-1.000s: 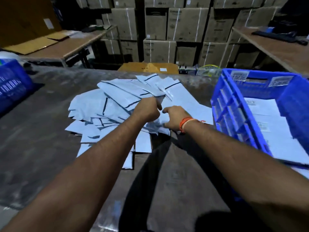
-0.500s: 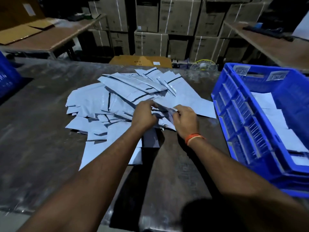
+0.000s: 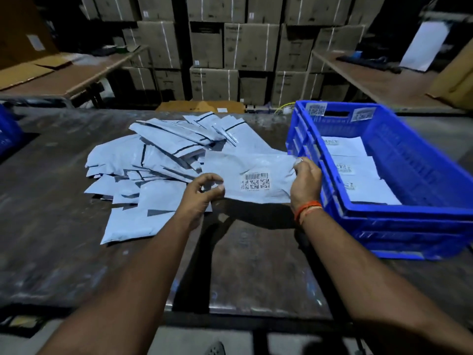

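Observation:
A pale grey mailer bag point(image 3: 256, 172) with a barcode label facing up is held flat just above the dark table point(image 3: 64, 252). My left hand point(image 3: 202, 193) pinches its near left corner. My right hand point(image 3: 305, 180) grips its right edge, close to the wall of the blue crate point(image 3: 414, 213). A loose pile of similar mailer bags point(image 3: 158, 160) lies on the table to the left and behind. Several labelled bags point(image 3: 358, 172) lie flat inside the crate.
Stacked cardboard boxes point(image 3: 245, 47) fill the back wall. Wooden tables stand at back left point(image 3: 76, 75) and back right point(image 3: 371, 78). Another blue crate point(image 3: 7, 131) sits at the table's left edge. A flat brown carton point(image 3: 199, 107) lies behind the table.
Both hands pulled one bag out of the pile and spread it flat, label up, moving it right toward the crate. The camera view dropped and shifted slightly.

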`<state>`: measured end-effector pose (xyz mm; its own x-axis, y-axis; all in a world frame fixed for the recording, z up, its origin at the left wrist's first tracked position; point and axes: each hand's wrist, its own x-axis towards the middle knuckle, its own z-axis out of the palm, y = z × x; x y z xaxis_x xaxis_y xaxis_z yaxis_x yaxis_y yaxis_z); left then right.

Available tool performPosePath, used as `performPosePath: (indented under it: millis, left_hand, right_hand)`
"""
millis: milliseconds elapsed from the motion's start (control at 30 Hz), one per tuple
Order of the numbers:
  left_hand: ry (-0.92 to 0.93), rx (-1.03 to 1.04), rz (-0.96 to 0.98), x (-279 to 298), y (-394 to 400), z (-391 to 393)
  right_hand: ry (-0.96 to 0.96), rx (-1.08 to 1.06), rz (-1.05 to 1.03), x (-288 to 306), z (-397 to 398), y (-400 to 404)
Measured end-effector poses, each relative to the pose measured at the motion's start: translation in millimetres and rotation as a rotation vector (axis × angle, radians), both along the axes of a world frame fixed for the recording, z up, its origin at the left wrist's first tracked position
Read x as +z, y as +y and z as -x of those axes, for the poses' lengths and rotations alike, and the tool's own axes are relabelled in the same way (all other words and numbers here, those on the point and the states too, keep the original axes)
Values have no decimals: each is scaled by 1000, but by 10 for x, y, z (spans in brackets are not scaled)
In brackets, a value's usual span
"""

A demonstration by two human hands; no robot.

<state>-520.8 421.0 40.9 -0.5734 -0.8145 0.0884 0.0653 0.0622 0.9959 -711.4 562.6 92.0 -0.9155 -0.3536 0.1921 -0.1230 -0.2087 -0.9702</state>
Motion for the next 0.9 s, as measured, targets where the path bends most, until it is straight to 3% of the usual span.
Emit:
performPosePath:
  millis: [100,200,267,433,700,800,900]
  left_hand:
    - [-61,31,-115,-133,208,-199]
    - [-267,111,-95,-420,325,-472]
    - [-422,121,-57,-582,402,-646]
    - [-700,198,190,-565,498,-722]
    - [-801,51,454,-384,231,-365]
    - [-773,-63,590,-217,164,-11]
    - [-612,-234,840,5,200,449]
  right_hand:
    - [15,16,-333,-209,-52,167]
    - [121,103,-754,-601,-121,368]
    - [175,146,-866,-867,-201,518]
    - [282,164,-981,-1055,-398,646]
    - [193,144,-995,-1079,-580,860]
    - [119,127,-995,-1123,-805,983]
    - [53,177,-941,-1232,-1154,985]
